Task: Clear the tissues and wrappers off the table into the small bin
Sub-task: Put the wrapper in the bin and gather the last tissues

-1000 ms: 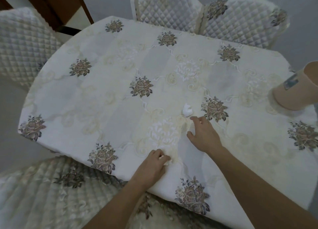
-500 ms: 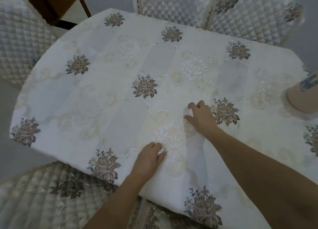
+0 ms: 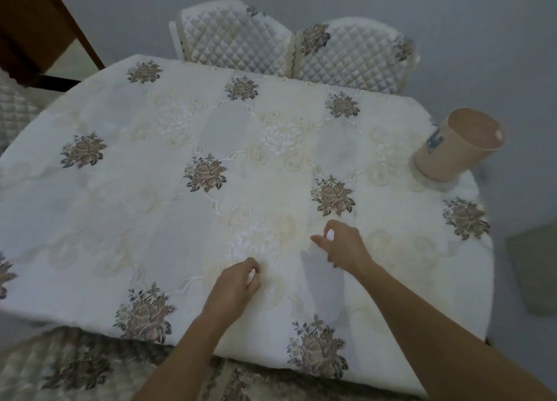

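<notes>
A small round beige plastic bin [image 3: 455,147] stands on the far right part of the table, close to the edge, and leans toward the right in this wide view. Its open mouth shows a pale inner wall with one small light spot near the rim; what lies at the bottom cannot be seen. A blue-and-white label [image 3: 434,141] is stuck to its outer side, but the print on it is too small and blurred to read.

The table is covered with a white embroidered tablecloth [image 3: 150,214] patterned with brown rose bouquets and cream scrolls. The person's left hand [image 3: 235,286] rests near the front edge with its fingers curled in, pinching a small white scrap of tissue [image 3: 251,275] between thumb and forefinger. The right hand [image 3: 343,247] sits just beyond and to the right of it, fingers closed around a small crumpled white tissue [image 3: 330,235] that peeks out at the top of the fist. Both pieces are well apart from the bin.

Two chairs with white quilted covers [image 3: 289,48] stand at the far side of the table.
</notes>
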Demonstrator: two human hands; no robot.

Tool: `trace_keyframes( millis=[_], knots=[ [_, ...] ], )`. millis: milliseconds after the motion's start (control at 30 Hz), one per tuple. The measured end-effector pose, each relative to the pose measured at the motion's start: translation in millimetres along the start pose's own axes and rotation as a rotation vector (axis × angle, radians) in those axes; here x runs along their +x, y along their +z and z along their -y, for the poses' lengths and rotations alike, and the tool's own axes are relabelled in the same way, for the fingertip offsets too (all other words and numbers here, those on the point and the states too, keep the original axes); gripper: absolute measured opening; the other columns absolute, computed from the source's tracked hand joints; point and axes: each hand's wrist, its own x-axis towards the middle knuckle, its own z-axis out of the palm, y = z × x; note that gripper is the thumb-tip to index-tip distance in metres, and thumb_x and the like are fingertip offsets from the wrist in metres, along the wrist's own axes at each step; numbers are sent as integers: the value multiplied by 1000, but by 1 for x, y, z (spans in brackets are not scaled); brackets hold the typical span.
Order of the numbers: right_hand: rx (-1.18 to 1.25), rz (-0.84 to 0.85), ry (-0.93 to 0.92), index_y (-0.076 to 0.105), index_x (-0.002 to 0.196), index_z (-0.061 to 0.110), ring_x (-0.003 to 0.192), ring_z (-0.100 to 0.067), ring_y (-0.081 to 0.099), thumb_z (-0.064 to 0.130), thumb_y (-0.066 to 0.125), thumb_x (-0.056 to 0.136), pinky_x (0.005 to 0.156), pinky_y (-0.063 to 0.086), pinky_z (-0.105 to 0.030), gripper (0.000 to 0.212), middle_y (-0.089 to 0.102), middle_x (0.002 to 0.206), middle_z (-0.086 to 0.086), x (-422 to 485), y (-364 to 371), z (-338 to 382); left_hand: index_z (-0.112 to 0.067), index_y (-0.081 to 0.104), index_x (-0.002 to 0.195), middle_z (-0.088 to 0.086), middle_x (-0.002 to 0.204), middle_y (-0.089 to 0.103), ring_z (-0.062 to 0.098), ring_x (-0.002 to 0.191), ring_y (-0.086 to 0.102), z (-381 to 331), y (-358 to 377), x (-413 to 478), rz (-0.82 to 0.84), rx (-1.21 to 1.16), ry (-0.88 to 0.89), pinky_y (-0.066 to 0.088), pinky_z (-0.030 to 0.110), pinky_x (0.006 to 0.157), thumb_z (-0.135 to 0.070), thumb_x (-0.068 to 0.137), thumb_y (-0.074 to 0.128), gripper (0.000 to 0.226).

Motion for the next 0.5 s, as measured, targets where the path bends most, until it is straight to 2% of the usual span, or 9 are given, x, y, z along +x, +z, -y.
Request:
trace_keyframes(
  millis=[33, 100, 133, 200, 333, 433, 500],
  knots=[
    [15, -11, -8, 54, 81, 13, 47, -16, 61, 33, 70, 87, 39, 43, -23, 26, 69, 71, -7, -11, -10, -6, -21, 58, 92, -1, 68, 58, 6, 52, 51, -10, 1, -2, 18, -44, 0, 40, 20, 49, -17, 95, 51, 9],
    [-18, -46, -47, 58, 81, 21, 63, -14, 63, 39, 69, 87, 51, 42, -24, 22, 67, 77, 1, -32, -32, -18, -23, 62, 92, -1, 72, 62, 6, 56, 54, -30, 6, -5, 24, -62, 46, 43, 21, 53, -17, 96, 53, 11],
    [-57, -69, -61, 59, 77, 23, 72, -16, 63, 43, 67, 88, 59, 40, -27, 24, 64, 77, 4, -43, -43, -24, -22, 63, 90, -2, 76, 64, 8, 62, 57, -40, 9, -5, 19, -35, 81, 44, 24, 58, -20, 96, 55, 11],
    [-100, -120, -50, 55, 66, 23, 74, -17, 56, 49, 61, 90, 66, 38, -31, 36, 56, 68, 8, -66, -63, -39, -20, 63, 84, -1, 79, 65, 8, 69, 58, -64, 19, -7, 11, 6, 135, 43, 25, 62, -29, 96, 57, 16],
    [-100, -278, -4, 44, 57, 10, 60, -25, 53, 43, 56, 93, 60, 41, -36, 51, 47, 53, -7, -115, -103, -81, -16, 58, 71, -4, 57, 54, 5, 54, 50, -125, 43, -17, -35, 25, 213, 32, 18, 50, -39, 95, 57, 33],
    [-117, -375, -6, 31, 56, 13, 50, -25, 39, 37, 53, 95, 52, 26, -35, 51, 29, 50, -4, -150, -134, -112, -21, 50, 64, -11, 46, 40, 5, 46, 43, -178, 64, -28, -90, 88, 323, 25, 17, 46, -41, 93, 59, 37],
    [-123, -423, -2, 29, 57, 14, 48, -21, 33, 37, 52, 96, 51, 21, -34, 51, 26, 52, -4, -172, -152, -133, -21, 53, 64, -10, 46, 43, 12, 48, 49, -211, 80, -39, -96, 131, 400, 28, 23, 49, -42, 92, 61, 36]
  ],
)
